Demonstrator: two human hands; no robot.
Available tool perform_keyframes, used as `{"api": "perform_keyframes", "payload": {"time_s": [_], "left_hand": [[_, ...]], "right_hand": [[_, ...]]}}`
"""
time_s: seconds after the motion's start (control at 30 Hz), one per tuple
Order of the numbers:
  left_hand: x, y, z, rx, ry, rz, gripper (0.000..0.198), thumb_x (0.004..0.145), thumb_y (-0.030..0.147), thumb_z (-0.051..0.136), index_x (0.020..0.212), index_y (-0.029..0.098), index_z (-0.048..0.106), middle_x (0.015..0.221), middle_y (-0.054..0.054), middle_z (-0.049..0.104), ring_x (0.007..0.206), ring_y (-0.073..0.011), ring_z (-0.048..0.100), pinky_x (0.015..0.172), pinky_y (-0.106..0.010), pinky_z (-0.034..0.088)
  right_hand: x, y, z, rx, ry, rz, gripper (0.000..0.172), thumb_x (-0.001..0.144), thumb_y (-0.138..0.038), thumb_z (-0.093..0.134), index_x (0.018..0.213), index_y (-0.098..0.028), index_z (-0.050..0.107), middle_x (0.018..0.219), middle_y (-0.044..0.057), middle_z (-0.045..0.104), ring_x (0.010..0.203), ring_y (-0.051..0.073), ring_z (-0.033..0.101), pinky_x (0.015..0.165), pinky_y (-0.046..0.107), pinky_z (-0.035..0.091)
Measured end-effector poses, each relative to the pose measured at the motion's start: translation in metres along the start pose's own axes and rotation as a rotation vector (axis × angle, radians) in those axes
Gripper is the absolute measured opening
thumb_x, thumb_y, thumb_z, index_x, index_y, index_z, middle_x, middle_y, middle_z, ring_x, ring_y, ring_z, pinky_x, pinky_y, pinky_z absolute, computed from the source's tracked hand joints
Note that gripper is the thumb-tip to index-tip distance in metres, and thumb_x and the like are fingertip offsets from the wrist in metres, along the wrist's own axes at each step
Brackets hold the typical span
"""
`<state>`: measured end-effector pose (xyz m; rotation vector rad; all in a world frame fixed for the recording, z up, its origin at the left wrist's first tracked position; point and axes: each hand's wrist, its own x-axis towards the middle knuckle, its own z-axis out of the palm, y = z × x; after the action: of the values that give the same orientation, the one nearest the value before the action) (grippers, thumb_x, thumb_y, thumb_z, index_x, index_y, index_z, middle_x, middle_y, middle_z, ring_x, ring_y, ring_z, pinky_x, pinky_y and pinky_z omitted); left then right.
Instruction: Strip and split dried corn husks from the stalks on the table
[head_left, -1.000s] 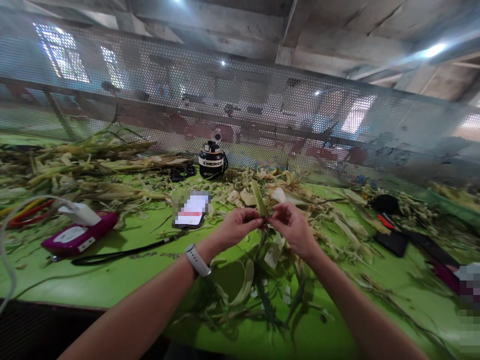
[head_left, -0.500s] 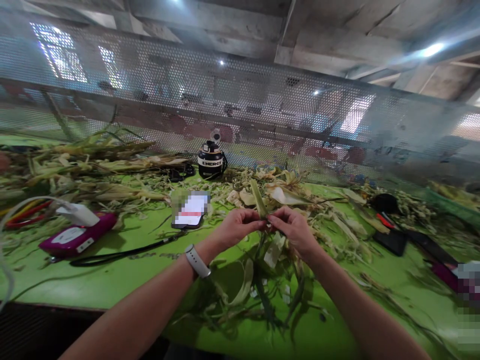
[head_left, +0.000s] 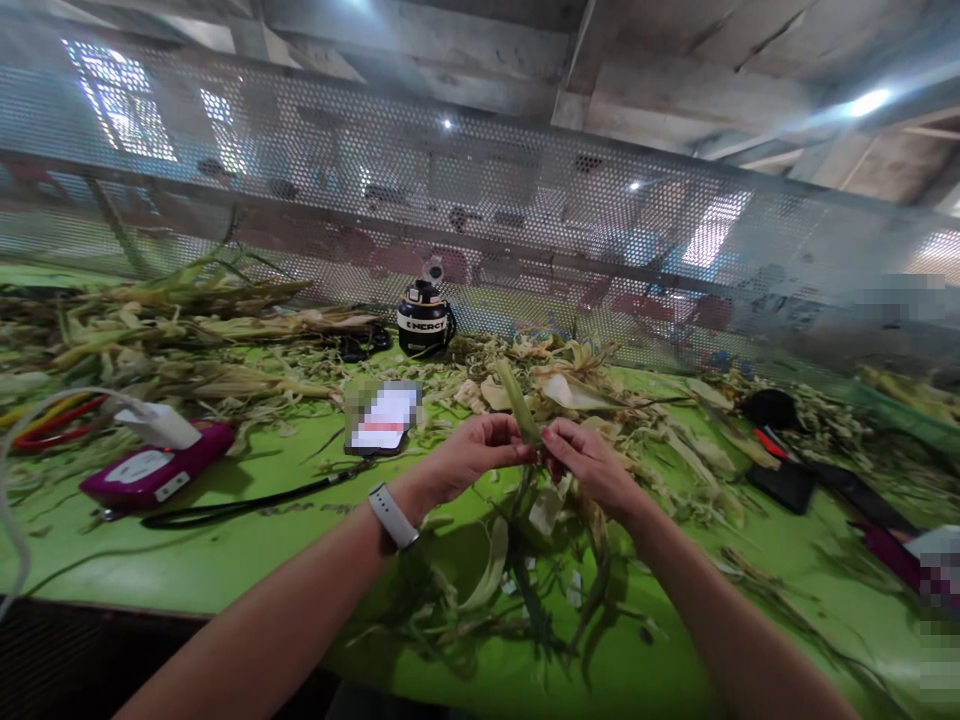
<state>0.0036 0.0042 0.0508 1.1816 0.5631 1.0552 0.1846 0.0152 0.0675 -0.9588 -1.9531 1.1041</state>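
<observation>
A long pale-green leaf, like a corn husk, stands up between my hands, its tip leaning left and away from me. My left hand pinches its lower end between thumb and fingers. Close against the same end, my right hand has thumb and fingertips pressed together on the husk. The exact grip at the base is partly hidden by the fingers. Loose strips and a pale scrap of leaf lie below on the green table.
Left of my hands are a phone and a purple power bank with a white plug and cable. A black bottle stands by the perforated screen. Husk heaps cover the back; a black pouch lies right.
My right hand's fingers have shifted slightly at the husk's base. The husk's upper part has tilted a little to the left. My left hand stays almost in place.
</observation>
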Motion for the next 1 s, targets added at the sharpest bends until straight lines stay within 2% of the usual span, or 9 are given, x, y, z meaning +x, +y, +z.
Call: {"api": "perform_keyframes", "payload": {"time_s": [0.17,0.37,0.5,0.63,0.9,1.0], "left_hand": [[0.000,0.000,0.001,-0.013,0.024,-0.007,0.029,0.058,0.024,0.081,0.080,0.014,0.067,0.078,-0.001,0.065,0.074,-0.0102,0.058,0.079,-0.025,0.043],[-0.001,0.001,0.002,-0.042,0.071,-0.046,0.032,0.055,0.027,0.083,0.076,0.012,0.064,0.075,0.000,0.063,0.072,-0.0094,0.059,0.079,-0.025,0.045],[-0.002,0.001,0.003,-0.053,0.091,-0.133,0.034,0.055,0.033,0.082,0.075,0.012,0.063,0.072,-0.001,0.063,0.069,-0.0110,0.060,0.076,-0.029,0.049],[-0.001,0.001,0.004,-0.037,0.132,-0.120,0.034,0.055,0.034,0.082,0.071,0.012,0.061,0.067,0.001,0.062,0.062,-0.0101,0.060,0.071,-0.029,0.051],[-0.003,0.007,0.008,-0.139,0.130,-0.092,0.035,0.052,0.028,0.084,0.070,0.012,0.059,0.066,0.002,0.063,0.062,-0.0103,0.061,0.070,-0.029,0.052],[-0.004,0.012,0.007,-0.198,0.158,-0.132,0.032,0.053,0.023,0.084,0.071,0.012,0.060,0.066,-0.001,0.065,0.065,-0.0118,0.062,0.069,-0.028,0.052]], "right_hand": [[0.000,0.005,0.003,-0.068,0.028,-0.037,0.041,0.084,-0.055,0.045,0.065,-0.019,0.046,0.053,-0.004,0.047,0.048,0.009,0.043,0.047,0.022,0.035],[-0.001,0.009,0.009,-0.219,0.197,-0.132,0.032,0.089,-0.042,0.042,0.065,-0.020,0.042,0.055,-0.004,0.040,0.051,0.009,0.037,0.050,0.023,0.032],[-0.001,0.008,0.010,-0.307,0.209,-0.168,0.028,0.089,-0.037,0.040,0.067,-0.020,0.043,0.058,-0.004,0.041,0.053,0.010,0.037,0.052,0.023,0.033],[-0.002,0.006,0.010,-0.378,0.213,-0.196,0.026,0.088,-0.035,0.041,0.068,-0.019,0.045,0.059,-0.003,0.042,0.054,0.010,0.038,0.053,0.023,0.032],[-0.002,0.010,0.008,-0.190,0.266,-0.137,0.031,0.089,-0.038,0.042,0.065,-0.020,0.043,0.052,-0.005,0.041,0.046,0.009,0.037,0.047,0.023,0.032],[-0.003,0.005,-0.001,-0.241,0.359,-0.252,0.021,0.086,-0.036,0.050,0.073,-0.020,0.052,0.057,-0.003,0.048,0.050,0.011,0.044,0.050,0.023,0.038]]}}
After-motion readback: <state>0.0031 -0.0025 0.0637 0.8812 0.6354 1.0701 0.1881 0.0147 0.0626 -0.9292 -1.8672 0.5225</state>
